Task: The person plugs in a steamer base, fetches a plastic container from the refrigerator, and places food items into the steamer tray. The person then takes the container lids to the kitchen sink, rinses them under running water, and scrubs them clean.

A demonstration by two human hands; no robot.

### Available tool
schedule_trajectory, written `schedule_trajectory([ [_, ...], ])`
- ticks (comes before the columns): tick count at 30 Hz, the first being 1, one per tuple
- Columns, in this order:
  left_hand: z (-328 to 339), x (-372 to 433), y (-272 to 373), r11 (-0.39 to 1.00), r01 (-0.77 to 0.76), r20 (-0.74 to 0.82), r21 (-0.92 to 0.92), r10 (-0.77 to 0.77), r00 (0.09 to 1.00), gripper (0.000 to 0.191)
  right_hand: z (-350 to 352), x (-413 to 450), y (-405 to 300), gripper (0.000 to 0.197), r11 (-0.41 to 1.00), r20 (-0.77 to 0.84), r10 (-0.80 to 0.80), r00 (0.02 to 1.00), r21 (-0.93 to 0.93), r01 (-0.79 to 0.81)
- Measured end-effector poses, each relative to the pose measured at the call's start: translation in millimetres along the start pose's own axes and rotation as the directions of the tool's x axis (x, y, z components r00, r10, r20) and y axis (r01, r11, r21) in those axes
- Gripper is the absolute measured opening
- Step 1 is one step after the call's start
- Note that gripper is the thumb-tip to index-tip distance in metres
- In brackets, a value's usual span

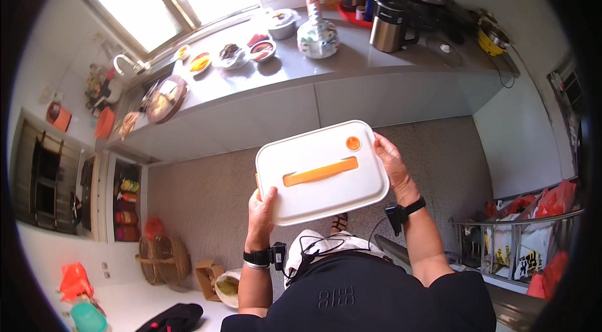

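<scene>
A white lidded plastic container with an orange handle and a round orange vent plug is held level in front of my body, above the floor. My left hand grips its near left corner, thumb on top of the lid. At the right edge my right hand holds it, with the fingers partly hidden. Both wrists wear black straps with small devices and cables. What is inside the container cannot be seen.
A grey counter runs ahead, bearing small bowls, a lidded pot, a patterned bottle and a steel kettle. A metal rack with bags stands right. Baskets and a cardboard box sit at lower left.
</scene>
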State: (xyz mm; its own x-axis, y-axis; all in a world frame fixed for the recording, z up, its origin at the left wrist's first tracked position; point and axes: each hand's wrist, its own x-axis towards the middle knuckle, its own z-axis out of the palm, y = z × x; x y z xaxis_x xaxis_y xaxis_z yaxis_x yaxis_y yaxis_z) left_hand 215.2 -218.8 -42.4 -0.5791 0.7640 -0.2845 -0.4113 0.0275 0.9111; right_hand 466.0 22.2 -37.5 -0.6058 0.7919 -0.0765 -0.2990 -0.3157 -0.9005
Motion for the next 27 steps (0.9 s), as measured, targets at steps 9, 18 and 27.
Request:
schedule_trajectory([
  [9, 84.9, 120.7, 20.8, 0.998, 0.01, 0.216, 0.062, -0.023, 0.976, 0.037, -68.6, 38.4, -32.5, 0.037, 0.795, -0.299, -0.275, 0.914, -0.605, 0.041],
  [18, 213.8, 235.7, 33.2, 0.994, 0.085, 0.482, 0.075, -0.111, 0.869, 0.042, -135.6, 56.7, -108.9, 0.033, 0.969, -0.602, -0.236, 0.763, -0.085, 0.232],
  [27, 361.5, 285.4, 9.4, 0.981, 0.08, 0.686, 0.178, -0.183, 0.705, 0.051, -218.0, 18.7, -120.3, 0.066, 0.984, -0.726, -0.179, 0.665, -0.12, 0.134],
])
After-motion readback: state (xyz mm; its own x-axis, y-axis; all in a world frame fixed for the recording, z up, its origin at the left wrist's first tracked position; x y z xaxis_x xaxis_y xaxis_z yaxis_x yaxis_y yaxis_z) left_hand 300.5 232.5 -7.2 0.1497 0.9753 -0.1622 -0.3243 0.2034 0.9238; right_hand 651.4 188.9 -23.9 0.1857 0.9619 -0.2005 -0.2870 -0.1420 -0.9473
